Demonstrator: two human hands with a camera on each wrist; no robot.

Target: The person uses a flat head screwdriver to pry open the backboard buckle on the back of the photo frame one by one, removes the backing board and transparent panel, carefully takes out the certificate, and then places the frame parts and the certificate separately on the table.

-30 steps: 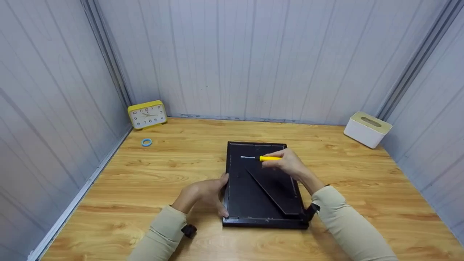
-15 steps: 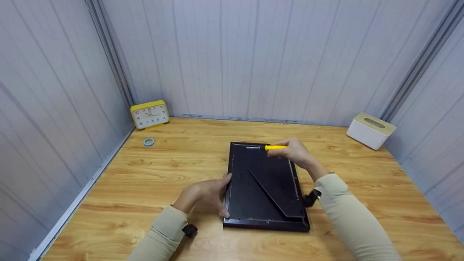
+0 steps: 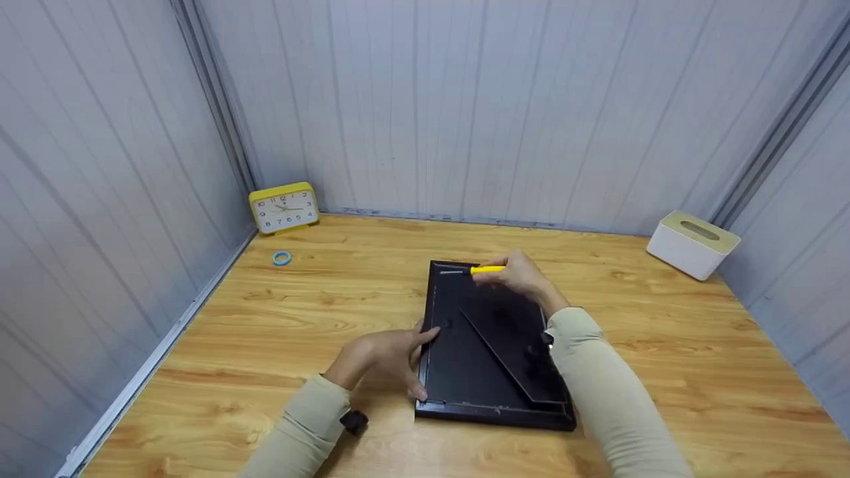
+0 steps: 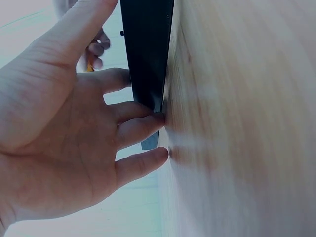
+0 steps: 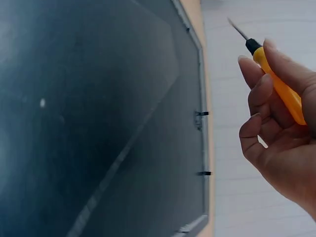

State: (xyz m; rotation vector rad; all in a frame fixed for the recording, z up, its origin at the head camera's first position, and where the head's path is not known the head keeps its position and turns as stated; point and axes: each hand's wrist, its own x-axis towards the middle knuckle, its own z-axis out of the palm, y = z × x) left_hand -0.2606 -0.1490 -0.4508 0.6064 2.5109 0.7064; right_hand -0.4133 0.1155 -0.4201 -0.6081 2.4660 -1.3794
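Observation:
A black picture frame (image 3: pixel 465 372) lies back up on the wooden table, its long sides running away from me. Its angled stand (image 3: pixel 514 358) lies on the right part of the backing. My left hand (image 3: pixel 388 352) touches the frame's left side, fingers mostly straight; the left wrist view shows the fingers (image 4: pixel 140 131) against the side wall. My right hand (image 3: pixel 521 275) holds a yellow-handled screwdriver (image 3: pixel 487 269) above the frame's far end, its metal shaft pointing left. In the right wrist view, thumb and curled fingers grip the handle (image 5: pixel 281 89), the tip clear of the frame.
Small black tabs (image 5: pixel 205 173) stick out along the frame's edge. A yellow alarm clock (image 3: pixel 285 209) stands at the back left, with a light blue ring (image 3: pixel 281 257) before it. A white tissue box (image 3: pixel 690 249) sits at the back right. Panelled walls (image 3: pixel 451 119) enclose the table.
My right hand has moved away from me to the frame's far end with the screwdriver, then slightly left. A finger of my left hand now reaches a little over the frame's edge.

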